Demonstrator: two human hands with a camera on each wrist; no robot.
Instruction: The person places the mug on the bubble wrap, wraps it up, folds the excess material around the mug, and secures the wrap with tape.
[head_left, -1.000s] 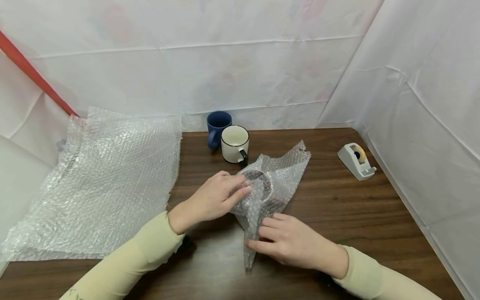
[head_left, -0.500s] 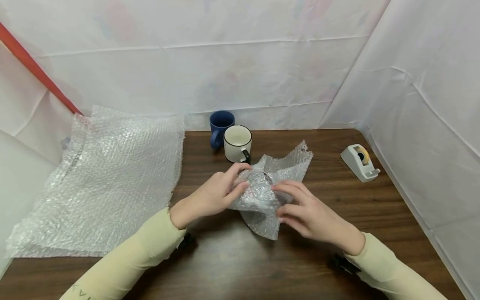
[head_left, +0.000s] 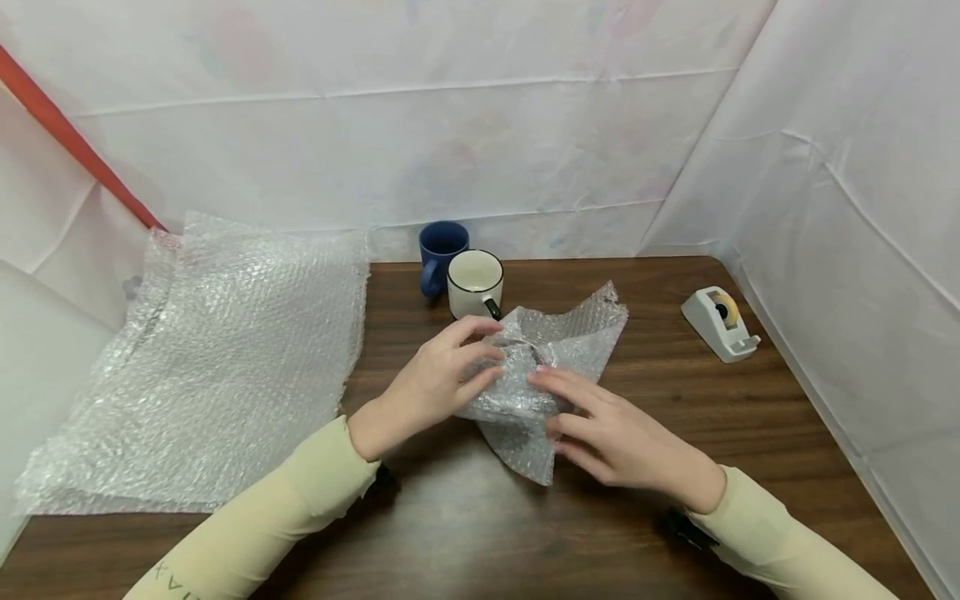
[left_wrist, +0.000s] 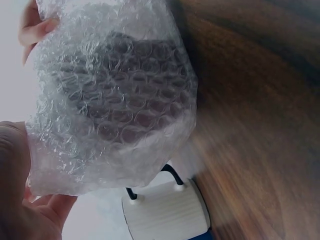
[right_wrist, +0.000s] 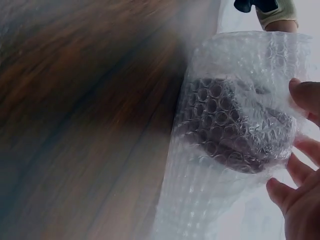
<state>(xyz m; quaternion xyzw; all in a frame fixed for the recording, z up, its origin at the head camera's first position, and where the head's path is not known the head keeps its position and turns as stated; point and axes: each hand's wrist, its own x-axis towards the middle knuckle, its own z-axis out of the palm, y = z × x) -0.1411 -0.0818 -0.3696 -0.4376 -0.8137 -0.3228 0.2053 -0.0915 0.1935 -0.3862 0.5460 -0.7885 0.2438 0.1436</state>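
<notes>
A crumpled sheet of bubble wrap lies wrapped around a dark thing with a round rim on the table. Through the plastic, the right wrist view shows this dark thing only in blurred form. My left hand holds the left side of the bundle, fingers bent over its top. From the right, my right hand holds the folded-over flap with spread, bent fingers. One loose corner hangs toward the front; another stretches to the back right. A white mug with a black rim and handle stands just behind the bundle.
Behind the white mug is a blue mug. A large flat sheet of bubble wrap covers the table's left side. On the right stands a white tape dispenser. White cloth hangs along the back and right edges.
My right hand has lifted the front flap and folded it over the round rim, moving up and right, then slightly left. My left hand has stayed at the bundle's left side.
</notes>
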